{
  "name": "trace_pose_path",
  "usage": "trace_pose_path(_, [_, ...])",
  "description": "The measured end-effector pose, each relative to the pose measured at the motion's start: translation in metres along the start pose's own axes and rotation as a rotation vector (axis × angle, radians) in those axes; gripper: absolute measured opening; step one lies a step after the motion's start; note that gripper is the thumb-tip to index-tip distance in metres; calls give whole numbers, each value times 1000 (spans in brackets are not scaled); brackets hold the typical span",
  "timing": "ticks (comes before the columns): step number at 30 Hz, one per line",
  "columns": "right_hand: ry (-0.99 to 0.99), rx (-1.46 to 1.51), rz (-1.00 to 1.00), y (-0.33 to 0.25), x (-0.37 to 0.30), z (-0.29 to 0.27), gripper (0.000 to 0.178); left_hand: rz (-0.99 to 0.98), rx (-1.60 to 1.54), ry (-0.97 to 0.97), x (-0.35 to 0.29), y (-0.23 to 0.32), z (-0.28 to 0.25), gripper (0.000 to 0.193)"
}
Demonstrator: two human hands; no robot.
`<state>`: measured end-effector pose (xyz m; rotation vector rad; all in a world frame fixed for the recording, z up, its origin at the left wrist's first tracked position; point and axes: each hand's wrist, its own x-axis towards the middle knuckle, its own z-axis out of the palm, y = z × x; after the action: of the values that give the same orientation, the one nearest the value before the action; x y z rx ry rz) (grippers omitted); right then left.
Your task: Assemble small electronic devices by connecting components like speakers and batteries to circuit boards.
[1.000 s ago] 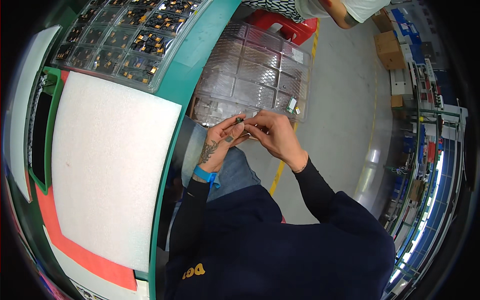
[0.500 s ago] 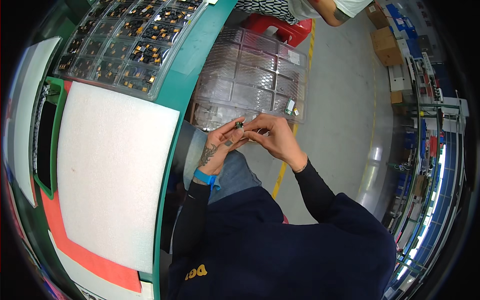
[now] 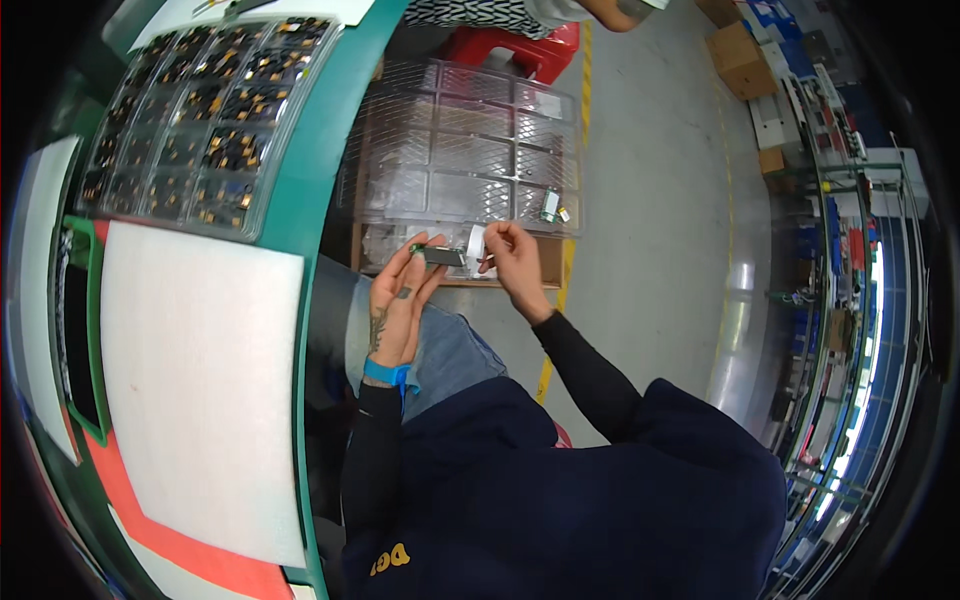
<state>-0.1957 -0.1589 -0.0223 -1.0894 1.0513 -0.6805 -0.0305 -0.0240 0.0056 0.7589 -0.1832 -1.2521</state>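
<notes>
Left hand [image 3: 398,300] raised over the lap, fingers pinched narrow on a small dark flat component [image 3: 442,256], gripping its left end. Green edging at that end, too small to read any detail. Right hand [image 3: 515,265] just beside, fingertips closed on a white strip [image 3: 476,242] that curls up by the component's right end. Touching the component or merely beside it? Cannot tell at this size.

Both hands hovering above a cardboard box [image 3: 548,262], mostly hidden beneath a clear plastic compartment tray [image 3: 470,150]. One small green piece [image 3: 551,205] lying in a lower-right compartment of that tray; other cells look bare, though glare on the plastic muddies things.

Blue wristband [image 3: 388,373] on the left wrist, dark sleeves on both arms, denim knee partly showing under the left forearm.

To the left, green-edged table [image 3: 300,180] carrying a second tray [image 3: 200,110] packed with dark and gold parts, individual pieces blurred together. White sheet [image 3: 200,380] below it, its far edge bent by the lens.

Top of frame: red stool [image 3: 520,50], half covered by another person's patterned clothing, cut off at the rim. Shelving [image 3: 850,250] down the right side, badly warped, contents unreadable.
</notes>
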Motion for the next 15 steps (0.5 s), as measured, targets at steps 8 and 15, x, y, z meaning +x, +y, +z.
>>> trace_pose_path(8, [-15,-332,17,42,10,-21,23,4,-54,-11,6,7,0,47])
trace_pose_path(15, [-165,30,182,-71,-24,46,15,26,-112,-97,12,-3,-4,48])
